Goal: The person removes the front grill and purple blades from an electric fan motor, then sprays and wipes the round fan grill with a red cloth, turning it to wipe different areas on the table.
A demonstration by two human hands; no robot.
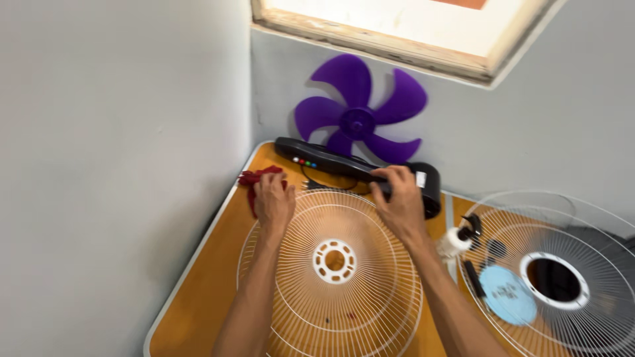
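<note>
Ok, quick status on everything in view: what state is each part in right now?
Left hand: fingers resting on red cloth.
Right hand: fingers gripping black fan body.
Purple fan blade: detached, leaning upright against wall.
Left white grille: lying flat on orange table.
Right white grille: lying flat.
Blue round cap: loose, under right grille.

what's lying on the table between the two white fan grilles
In the head view, between the left grille and the right grille lie a small white cylindrical part, black pieces and a light blue disc.
</note>
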